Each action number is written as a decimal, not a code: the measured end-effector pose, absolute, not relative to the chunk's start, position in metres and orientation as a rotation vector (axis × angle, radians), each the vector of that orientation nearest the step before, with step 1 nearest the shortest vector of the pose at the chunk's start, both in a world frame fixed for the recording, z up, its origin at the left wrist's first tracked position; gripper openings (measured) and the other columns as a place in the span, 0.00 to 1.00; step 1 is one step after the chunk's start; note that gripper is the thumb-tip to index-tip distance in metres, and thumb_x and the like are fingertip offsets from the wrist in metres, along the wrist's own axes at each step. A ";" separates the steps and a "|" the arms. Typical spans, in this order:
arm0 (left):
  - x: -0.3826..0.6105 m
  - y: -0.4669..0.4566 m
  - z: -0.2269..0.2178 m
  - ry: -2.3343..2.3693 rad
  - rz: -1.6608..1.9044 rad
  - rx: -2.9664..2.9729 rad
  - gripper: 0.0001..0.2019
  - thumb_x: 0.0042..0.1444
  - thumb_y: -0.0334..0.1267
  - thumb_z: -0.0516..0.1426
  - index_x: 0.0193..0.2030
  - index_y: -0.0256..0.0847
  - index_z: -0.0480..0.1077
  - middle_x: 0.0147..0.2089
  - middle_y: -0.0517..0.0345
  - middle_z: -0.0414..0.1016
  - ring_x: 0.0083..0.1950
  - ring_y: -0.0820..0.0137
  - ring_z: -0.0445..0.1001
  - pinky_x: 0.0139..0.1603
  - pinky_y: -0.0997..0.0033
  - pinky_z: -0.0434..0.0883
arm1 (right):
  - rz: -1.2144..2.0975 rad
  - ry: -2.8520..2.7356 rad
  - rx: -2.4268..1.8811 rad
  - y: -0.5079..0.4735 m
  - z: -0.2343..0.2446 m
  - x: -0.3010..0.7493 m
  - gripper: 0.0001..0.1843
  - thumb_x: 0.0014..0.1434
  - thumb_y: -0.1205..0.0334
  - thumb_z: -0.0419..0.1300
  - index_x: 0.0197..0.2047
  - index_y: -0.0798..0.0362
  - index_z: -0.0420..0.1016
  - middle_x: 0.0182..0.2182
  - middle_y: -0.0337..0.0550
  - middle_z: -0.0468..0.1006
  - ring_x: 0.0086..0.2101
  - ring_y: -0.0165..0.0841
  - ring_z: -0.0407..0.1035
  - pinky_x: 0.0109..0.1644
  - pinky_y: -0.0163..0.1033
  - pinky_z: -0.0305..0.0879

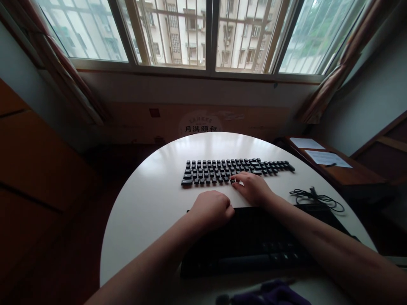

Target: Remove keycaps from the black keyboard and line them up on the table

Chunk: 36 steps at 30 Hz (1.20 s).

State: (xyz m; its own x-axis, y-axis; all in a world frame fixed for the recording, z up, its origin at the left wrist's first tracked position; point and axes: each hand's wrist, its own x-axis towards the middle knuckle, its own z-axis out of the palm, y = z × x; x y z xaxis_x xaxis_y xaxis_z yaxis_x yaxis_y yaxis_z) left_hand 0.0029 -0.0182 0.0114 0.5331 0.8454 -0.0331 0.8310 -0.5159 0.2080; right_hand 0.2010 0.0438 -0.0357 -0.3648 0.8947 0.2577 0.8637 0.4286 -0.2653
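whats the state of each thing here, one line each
keycaps: loose, set in rows on the table
keyboard: flat, near the person
cable: loosely coiled on the table
left hand: fisted, on the keyboard's far edge
right hand: fingertips down on the nearest keycap row
curtains: drawn aside

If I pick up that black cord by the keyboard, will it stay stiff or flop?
The black cord probably flops: it lies in loose, thin loops on the white table. It looks light, so a push would likely drag and tangle the loops rather than slide them neatly.
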 end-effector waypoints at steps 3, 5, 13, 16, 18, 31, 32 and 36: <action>0.004 -0.019 0.012 1.422 0.100 2.566 0.13 0.56 0.39 0.53 0.24 0.41 0.74 0.26 0.53 0.75 0.27 0.65 0.70 0.25 0.67 0.55 | 0.125 -2.298 -1.507 0.045 -0.037 0.200 0.14 0.65 0.61 0.60 0.53 0.48 0.79 0.46 0.43 0.80 0.43 0.37 0.76 0.46 0.37 0.68; 0.005 -0.019 0.011 1.423 0.106 2.563 0.14 0.56 0.39 0.53 0.24 0.41 0.73 0.26 0.54 0.74 0.27 0.65 0.70 0.25 0.67 0.54 | 0.129 -2.279 -1.501 0.045 -0.037 0.200 0.18 0.64 0.62 0.61 0.57 0.48 0.76 0.45 0.43 0.81 0.42 0.36 0.75 0.46 0.37 0.68; 0.004 -0.018 0.009 1.421 0.167 2.552 0.15 0.58 0.40 0.52 0.22 0.40 0.72 0.25 0.55 0.74 0.26 0.66 0.68 0.26 0.67 0.55 | 0.035 -2.331 -1.479 0.043 -0.042 0.199 0.19 0.67 0.56 0.59 0.60 0.41 0.76 0.40 0.42 0.75 0.31 0.30 0.70 0.37 0.34 0.62; 0.004 -0.018 0.009 1.422 0.174 2.550 0.16 0.58 0.40 0.52 0.23 0.40 0.73 0.25 0.55 0.75 0.26 0.66 0.68 0.26 0.67 0.56 | 0.023 -2.367 -1.498 0.044 -0.044 0.199 0.19 0.67 0.56 0.57 0.59 0.40 0.77 0.41 0.42 0.74 0.32 0.30 0.70 0.36 0.33 0.61; 0.004 -0.018 0.009 1.421 0.165 2.552 0.16 0.59 0.40 0.53 0.24 0.40 0.74 0.26 0.54 0.75 0.27 0.66 0.69 0.26 0.67 0.57 | 0.023 -2.381 -1.495 0.045 -0.045 0.198 0.19 0.68 0.57 0.57 0.60 0.40 0.76 0.41 0.42 0.74 0.33 0.30 0.70 0.37 0.33 0.62; 0.002 -0.019 0.010 1.393 0.133 2.560 0.15 0.60 0.41 0.53 0.26 0.40 0.74 0.27 0.53 0.76 0.28 0.64 0.72 0.28 0.67 0.61 | -0.014 -2.431 -1.457 0.040 -0.040 0.196 0.21 0.66 0.61 0.56 0.61 0.44 0.75 0.45 0.44 0.76 0.36 0.32 0.73 0.39 0.33 0.66; 0.002 -0.019 0.011 1.388 0.132 2.562 0.15 0.60 0.41 0.53 0.26 0.40 0.74 0.27 0.53 0.76 0.29 0.64 0.72 0.28 0.67 0.61 | -0.016 -2.416 -1.443 0.041 -0.041 0.197 0.21 0.66 0.61 0.56 0.61 0.45 0.75 0.44 0.44 0.76 0.36 0.32 0.73 0.39 0.33 0.66; 0.002 -0.020 0.014 1.375 0.128 2.566 0.15 0.59 0.40 0.53 0.24 0.40 0.73 0.27 0.53 0.75 0.28 0.65 0.71 0.27 0.67 0.60 | -0.035 -2.328 -1.434 0.042 -0.041 0.200 0.18 0.65 0.63 0.57 0.56 0.46 0.79 0.41 0.43 0.77 0.36 0.32 0.73 0.40 0.34 0.66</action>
State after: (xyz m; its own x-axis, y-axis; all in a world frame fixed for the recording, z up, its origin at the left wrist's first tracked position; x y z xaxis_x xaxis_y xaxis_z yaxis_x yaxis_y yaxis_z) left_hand 0.0020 -0.0203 0.0139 0.5565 0.8303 -0.0305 0.8105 -0.5344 0.2398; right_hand 0.2000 0.0416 -0.0409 -0.3906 0.8513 0.3502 0.8614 0.4722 -0.1870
